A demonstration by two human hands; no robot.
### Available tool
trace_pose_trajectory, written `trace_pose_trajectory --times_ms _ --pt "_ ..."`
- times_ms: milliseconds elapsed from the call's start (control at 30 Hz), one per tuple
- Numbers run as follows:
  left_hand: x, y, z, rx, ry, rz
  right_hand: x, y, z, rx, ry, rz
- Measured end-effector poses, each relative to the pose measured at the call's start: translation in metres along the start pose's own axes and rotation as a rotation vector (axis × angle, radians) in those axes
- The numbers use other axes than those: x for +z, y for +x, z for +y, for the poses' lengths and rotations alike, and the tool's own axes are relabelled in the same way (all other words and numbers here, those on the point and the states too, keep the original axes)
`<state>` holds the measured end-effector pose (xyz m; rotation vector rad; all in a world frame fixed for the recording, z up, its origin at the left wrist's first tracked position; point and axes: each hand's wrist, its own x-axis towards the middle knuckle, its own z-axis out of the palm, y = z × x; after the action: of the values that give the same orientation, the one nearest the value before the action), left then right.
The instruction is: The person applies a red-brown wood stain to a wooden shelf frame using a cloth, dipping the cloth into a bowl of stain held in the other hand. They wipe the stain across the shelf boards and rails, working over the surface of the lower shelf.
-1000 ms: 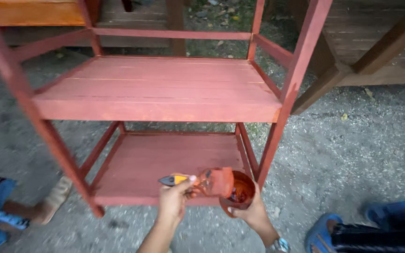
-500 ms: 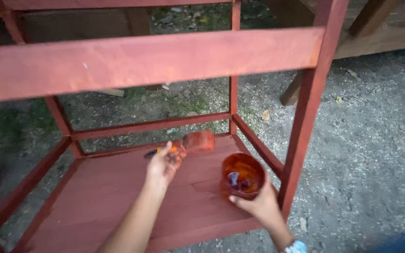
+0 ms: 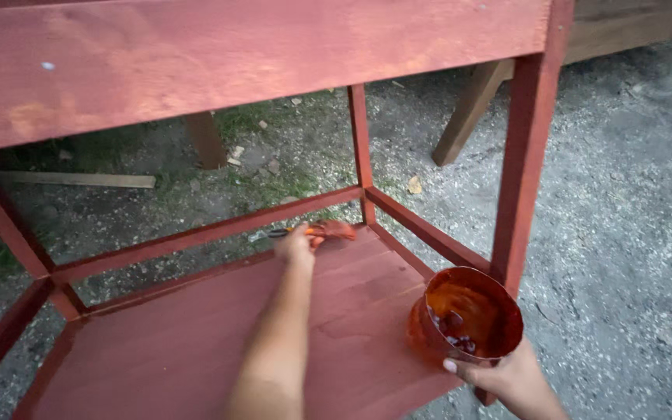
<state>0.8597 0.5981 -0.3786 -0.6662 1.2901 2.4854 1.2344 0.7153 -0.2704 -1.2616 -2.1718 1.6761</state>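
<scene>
Left hand (image 3: pixel 295 247) has its fingers curled tight around the handle of a paintbrush (image 3: pixel 316 230), reaching way in over the far end of the lower shelf (image 3: pixel 196 342). The brush head, loaded with the same reddish-orange stain, sits right at the back edge of that shelf, just under the rear rail (image 3: pixel 219 231) and close to the back corner post (image 3: pixel 361 152). Can't really tell if the bristles are actually touching the wood or just hovering, it's too small and a bit blurry there. Right hand (image 3: pixel 507 379) is down at the near corner, fingers wrapped around the bottom and side of a round paint cup (image 3: pixel 467 317) that's coated in orange stain inside, with some darker stuff pooled at the bottom. The cup is tipped a little toward the camera and held just off the shelf's right edge, right beside the front post (image 3: pixel 524 155). The whole thing is a red-stained wooden stand, with the top shelf (image 3: pixel 235 62) filling the upper part of the view. It's sitting outside on gravelly ground (image 3: pixel 631 210), with a loose plank (image 3: pixel 71 180) and some unpainted wooden legs (image 3: pixel 472 109) behind it.
</scene>
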Motion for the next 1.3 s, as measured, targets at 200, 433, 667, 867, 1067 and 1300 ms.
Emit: trace_pose_trajectory --times_ms 200,433,667,867,1067,1300 --pt "0.004 0.009 -0.007 0.148 0.292 0.117 0.03 0.007 -0.005 -0.313 0.215 -0.005" --pt "-0.095 0.043 0.057 0.432 0.839 0.286 0.056 0.011 -0.026 -0.422 0.148 -0.064" --pt "-0.197 0.062 0.157 0.535 1.154 0.472 0.093 0.02 -0.075 -0.534 0.059 -0.103" --pt "-0.258 0.046 0.226 0.53 1.238 0.608 0.116 0.016 -0.121 -0.651 0.028 -0.297" --pt "-0.281 0.029 0.279 0.617 1.563 0.509 0.122 0.022 -0.132 -0.643 0.05 -0.348" --pt "-0.262 0.036 0.192 0.546 2.186 0.272 0.115 0.049 -0.133 -0.6 -0.097 -0.401"
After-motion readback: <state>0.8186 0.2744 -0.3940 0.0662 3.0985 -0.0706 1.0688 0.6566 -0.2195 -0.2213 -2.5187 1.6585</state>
